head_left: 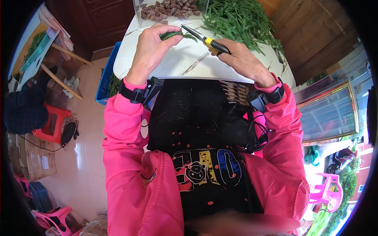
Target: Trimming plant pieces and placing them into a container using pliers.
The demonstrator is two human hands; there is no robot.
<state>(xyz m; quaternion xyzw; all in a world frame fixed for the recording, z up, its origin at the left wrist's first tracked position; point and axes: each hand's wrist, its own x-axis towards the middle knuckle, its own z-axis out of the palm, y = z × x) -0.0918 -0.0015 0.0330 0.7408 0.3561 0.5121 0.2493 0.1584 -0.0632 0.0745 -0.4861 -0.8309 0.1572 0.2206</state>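
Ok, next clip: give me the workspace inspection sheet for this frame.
Surface: white marble-look table, veined.
Job's things: green sprig; yellow-and-black-handled pliers, tips at the sprig.
Clutter: pile of green sprigs; clear container of brown pieces.
Grippers: left hand pinches the sprig; right hand grips the pliers.
Cables: black cable by right wrist strap.
Surroundings: blue crate, red stool, pink chair, cardboard box.
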